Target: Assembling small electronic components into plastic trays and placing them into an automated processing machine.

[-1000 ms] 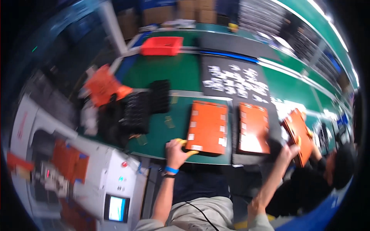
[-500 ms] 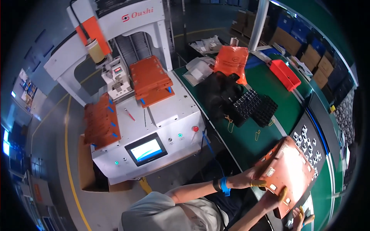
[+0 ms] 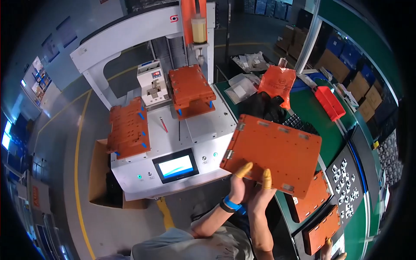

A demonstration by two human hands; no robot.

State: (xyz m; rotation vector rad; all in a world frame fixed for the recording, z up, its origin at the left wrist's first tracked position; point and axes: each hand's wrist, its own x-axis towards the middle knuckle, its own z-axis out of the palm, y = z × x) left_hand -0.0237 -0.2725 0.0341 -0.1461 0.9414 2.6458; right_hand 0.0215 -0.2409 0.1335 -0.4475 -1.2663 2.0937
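An orange rectangular fixture plate [image 3: 277,151], with small holes and metal clips along its edges, is tilted up between me and the bench. My left hand [image 3: 239,186] grips its lower edge near the left corner, with a yellow-covered thumb on the face. Close beside it, my right hand [image 3: 261,196] clasps the same edge, its yellow-covered thumb also on the face. The fingers of both hands are hidden behind the plate. Below it, a second orange plate [image 3: 313,197] and a third orange plate [image 3: 323,229] lie on the bench.
A white machine [image 3: 143,175] with a touchscreen [image 3: 175,168] stands left, bearing a stacked orange fixture [image 3: 190,86] and another orange fixture [image 3: 129,128]. Small metal parts [image 3: 345,186] lie on a dark mat. A red bin [image 3: 329,103] sits farther back. Another person's hand [image 3: 328,250] touches the third plate.
Both my hands have carried the orange plate up and left from the bench side, turning its face toward me. The machine's head has shifted right, above the stacked fixture.
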